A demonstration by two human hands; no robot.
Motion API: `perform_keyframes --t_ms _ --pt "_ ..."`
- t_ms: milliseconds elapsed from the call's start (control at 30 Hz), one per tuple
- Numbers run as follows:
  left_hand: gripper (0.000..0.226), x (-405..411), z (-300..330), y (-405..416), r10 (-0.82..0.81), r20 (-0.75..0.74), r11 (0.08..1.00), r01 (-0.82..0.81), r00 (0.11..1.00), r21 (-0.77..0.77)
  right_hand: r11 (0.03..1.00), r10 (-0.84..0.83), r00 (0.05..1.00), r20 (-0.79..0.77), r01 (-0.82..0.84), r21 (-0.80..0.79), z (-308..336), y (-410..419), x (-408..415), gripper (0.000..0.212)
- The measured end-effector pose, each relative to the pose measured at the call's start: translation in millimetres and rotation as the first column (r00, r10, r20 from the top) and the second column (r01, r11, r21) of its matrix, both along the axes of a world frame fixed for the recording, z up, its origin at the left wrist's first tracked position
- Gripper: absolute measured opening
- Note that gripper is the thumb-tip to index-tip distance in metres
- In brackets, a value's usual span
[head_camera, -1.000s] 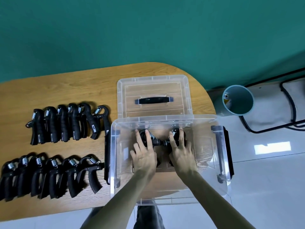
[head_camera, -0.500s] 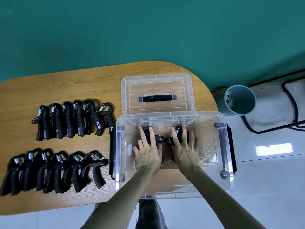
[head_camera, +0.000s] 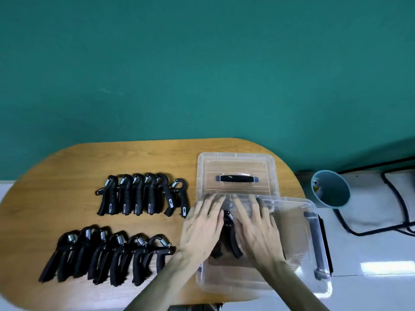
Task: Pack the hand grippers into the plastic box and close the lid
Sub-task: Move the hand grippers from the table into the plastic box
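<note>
Both hands are spreading flat with straight fingers, holding nothing: the left hand (head_camera: 202, 230) and right hand (head_camera: 256, 227) are hovering over the plastic box (head_camera: 314, 286) at lower centre-right of the frame, having lifted off the grippers they were pressing half a second ago. That suggests this batch is settled, with one hand gripper (head_camera: 228, 234) showing between the hands. Two rows of hand grippers (head_camera: 125, 254) are still waiting at lower left, and the lid (head_camera: 235, 162) is lying just above the box.

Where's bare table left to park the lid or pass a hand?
Bare wood: the far strip between the green wall and the upper gripper row, and the table's left end. Crowded: both gripper rows, lower row, the lid, and the box under both hands.
</note>
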State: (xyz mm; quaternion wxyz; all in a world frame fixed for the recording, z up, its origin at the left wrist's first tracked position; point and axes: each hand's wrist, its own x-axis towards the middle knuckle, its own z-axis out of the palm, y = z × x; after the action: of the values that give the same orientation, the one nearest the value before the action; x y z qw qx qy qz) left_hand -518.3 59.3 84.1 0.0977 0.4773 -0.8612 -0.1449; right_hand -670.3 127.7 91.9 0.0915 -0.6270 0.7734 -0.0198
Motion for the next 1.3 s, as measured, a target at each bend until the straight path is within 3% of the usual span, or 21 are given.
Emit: perform_keyframes --t_ms 267,700,1133,1300 --pt "0.053 103.7 11.7 -26.1 0.121 0.091 0.991 -0.125 0.989 0.047 0.992 0.127 0.992 -0.022 -0.127 -0.003 26.3 -49.0 94.0 0.063" --pt "0.063 295.2 -6.8 -64.8 0.247 0.247 0.939 -0.295 0.937 0.179 0.962 0.262 0.965 -0.017 -0.259 0.090 2.6 -116.9 274.9 0.062" --pt "0.062 409.4 -86.3 -72.1 0.306 0.246 0.887 -0.369 0.920 0.276 0.950 0.271 0.962 0.015 -0.270 0.159 -68.9 -169.7 383.4 0.059" --pt "0.065 435.3 -127.0 -72.8 0.376 0.265 0.868 -0.438 0.888 0.235 0.950 0.266 0.963 0.039 -0.269 0.159 -102.3 -198.8 406.4 0.062"
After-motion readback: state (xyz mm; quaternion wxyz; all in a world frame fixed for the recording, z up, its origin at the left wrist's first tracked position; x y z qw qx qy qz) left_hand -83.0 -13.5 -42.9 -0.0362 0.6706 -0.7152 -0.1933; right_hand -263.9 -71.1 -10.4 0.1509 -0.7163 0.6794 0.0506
